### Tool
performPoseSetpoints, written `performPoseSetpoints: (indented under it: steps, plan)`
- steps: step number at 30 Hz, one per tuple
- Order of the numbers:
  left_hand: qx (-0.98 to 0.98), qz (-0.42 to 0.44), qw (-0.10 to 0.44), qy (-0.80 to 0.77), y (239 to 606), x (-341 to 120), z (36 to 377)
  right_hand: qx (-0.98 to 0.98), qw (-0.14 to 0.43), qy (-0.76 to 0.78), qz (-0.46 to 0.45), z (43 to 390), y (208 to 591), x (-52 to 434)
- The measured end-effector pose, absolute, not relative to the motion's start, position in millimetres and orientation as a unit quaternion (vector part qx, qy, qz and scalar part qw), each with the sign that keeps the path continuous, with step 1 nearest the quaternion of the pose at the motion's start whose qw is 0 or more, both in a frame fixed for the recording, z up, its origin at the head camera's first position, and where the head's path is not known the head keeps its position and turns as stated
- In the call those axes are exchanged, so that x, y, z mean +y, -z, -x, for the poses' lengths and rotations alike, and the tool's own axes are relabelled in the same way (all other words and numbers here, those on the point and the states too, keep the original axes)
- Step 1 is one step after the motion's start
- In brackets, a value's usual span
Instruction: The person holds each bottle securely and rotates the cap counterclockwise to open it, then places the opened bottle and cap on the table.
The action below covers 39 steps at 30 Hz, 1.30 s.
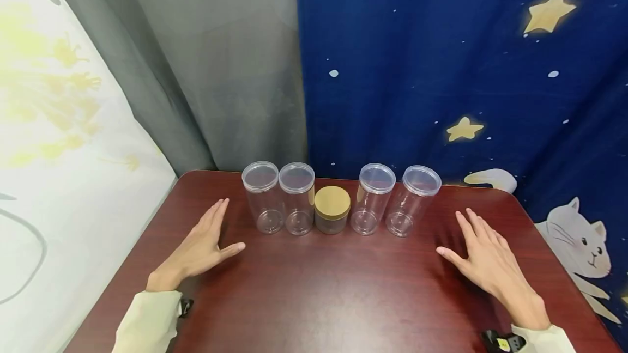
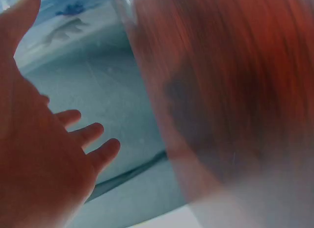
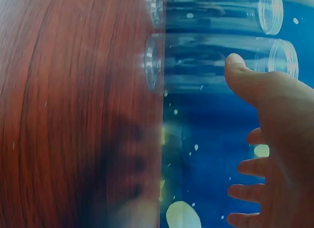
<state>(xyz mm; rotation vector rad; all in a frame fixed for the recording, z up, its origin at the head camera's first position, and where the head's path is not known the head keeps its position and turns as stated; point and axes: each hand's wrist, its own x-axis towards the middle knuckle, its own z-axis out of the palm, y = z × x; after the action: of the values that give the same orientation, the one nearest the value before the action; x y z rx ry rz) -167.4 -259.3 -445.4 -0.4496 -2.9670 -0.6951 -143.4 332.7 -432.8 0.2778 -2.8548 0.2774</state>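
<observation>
Several clear jars stand in a row toward the back of the table. On the left are two tall jars, an outer jar and an inner jar. A short jar with a gold lid sits in the middle. To its right stand another tall jar and a rightmost tall jar. My left hand is held over the table left of the row, fingers extended and thumb apart, holding nothing. On the other side my right hand is likewise spread and holds nothing, nearest the rightmost jar.
The reddish-brown table has rounded back corners. Behind it hang a grey curtain and a blue curtain with stars and a cat print. A white patterned cloth lines the left side.
</observation>
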Motion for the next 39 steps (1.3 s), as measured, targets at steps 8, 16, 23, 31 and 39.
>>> performPoseSetpoints:
  steps: [8,16,23,31,39]
  plan:
    - [-0.929,0.109,0.009,0.354,453.8,-235.6,177.7,-0.976,0.150,-0.105,-0.121,142.8,429.2,318.4]
    - [-0.894,0.098,0.037,0.435,459.9,-211.3,189.1,-0.969,0.169,-0.106,-0.144,142.9,428.6,304.5]
    - [-0.883,0.082,0.060,0.459,459.0,-199.8,198.6,-0.965,0.179,-0.111,-0.158,143.6,428.8,293.9]
    - [-0.872,0.065,0.069,0.479,455.7,-194.8,203.0,-0.962,0.170,-0.123,-0.177,147.9,429.2,273.8]
    - [-0.878,0.053,0.070,0.470,454.7,-190.4,206.3,-0.959,0.180,-0.126,-0.181,147.4,428.8,264.2]
